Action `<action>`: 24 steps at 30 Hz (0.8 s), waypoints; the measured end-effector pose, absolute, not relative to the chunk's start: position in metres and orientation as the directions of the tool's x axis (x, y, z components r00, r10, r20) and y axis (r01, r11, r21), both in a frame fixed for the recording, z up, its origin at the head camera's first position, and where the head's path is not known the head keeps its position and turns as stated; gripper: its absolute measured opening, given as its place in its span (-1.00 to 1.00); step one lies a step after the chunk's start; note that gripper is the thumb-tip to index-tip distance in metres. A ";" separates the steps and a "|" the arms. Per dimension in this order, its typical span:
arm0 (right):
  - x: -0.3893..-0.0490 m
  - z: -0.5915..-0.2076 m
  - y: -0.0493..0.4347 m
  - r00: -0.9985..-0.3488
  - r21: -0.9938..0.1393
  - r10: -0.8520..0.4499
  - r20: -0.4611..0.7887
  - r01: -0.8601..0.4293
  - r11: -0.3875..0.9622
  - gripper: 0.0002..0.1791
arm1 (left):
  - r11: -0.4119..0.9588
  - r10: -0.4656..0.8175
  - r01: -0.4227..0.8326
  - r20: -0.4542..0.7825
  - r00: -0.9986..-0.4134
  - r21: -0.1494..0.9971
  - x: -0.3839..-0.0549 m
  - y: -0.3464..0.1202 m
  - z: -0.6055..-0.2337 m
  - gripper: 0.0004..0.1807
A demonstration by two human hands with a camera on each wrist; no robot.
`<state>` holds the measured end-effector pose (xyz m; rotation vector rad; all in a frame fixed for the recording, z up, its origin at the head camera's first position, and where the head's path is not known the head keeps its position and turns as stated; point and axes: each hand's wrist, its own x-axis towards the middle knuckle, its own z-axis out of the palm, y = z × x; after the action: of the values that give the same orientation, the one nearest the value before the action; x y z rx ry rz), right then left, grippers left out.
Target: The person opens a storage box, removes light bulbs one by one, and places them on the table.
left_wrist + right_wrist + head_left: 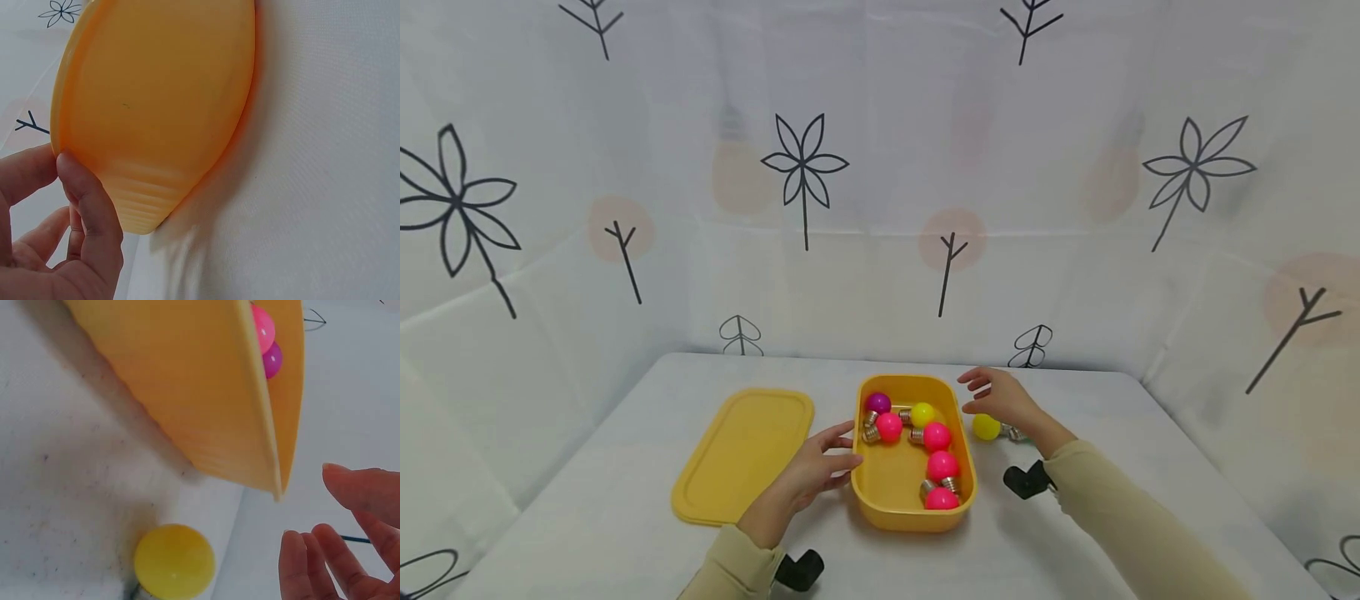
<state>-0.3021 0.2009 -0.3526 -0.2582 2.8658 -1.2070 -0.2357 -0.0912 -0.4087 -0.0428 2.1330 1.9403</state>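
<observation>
White cloth (865,287) with black drawn plants hangs behind a pale bench (617,500), where we see a yellow box (887,483) near the middle. Six bulbs lie inside it: four pink bulbs (943,467), one purple bulb (878,404) and one yellow bulb (922,415). One more yellow ball-shaped bulb (987,427) lies outside, to the right, and the lid (745,458) is off, flat on the left. So we judge the work is partly done, with the outside bulb and the lid left to handle, although we cannot tell which way the bulbs are going. The box looks smooth, with rounded corners; the bulbs have glossy round heads and silvery screw ends. The left hand (812,468) pinches the box's rim. The right hand (1003,398), fingers loosely bent and thumb apart, holds nothing beside the far right corner.
</observation>
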 end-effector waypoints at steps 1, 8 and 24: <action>-0.302 -0.352 0.199 -0.986 -0.712 -0.163 0.046 -0.147 0.687 -0.55 | 0.108 0.151 -0.192 -0.207 -0.967 0.975 -0.236 -0.091 -0.409 -0.30; -0.304 -0.346 0.182 -0.982 -0.732 -0.188 0.034 -0.152 0.664 -0.54 | 0.107 0.157 -0.196 -0.211 -0.965 0.975 -0.235 -0.091 -0.407 -0.30; -0.307 -0.347 0.140 -0.960 -0.760 -0.277 0.045 -0.213 0.614 -0.56 | 0.110 0.149 -0.200 -0.215 -0.965 0.974 -0.234 -0.091 -0.407 -0.29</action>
<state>-0.3069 0.1401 -0.3472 -0.4189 2.7526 -1.2803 -0.2342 -0.0910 -0.4074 -0.0500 2.1299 1.9360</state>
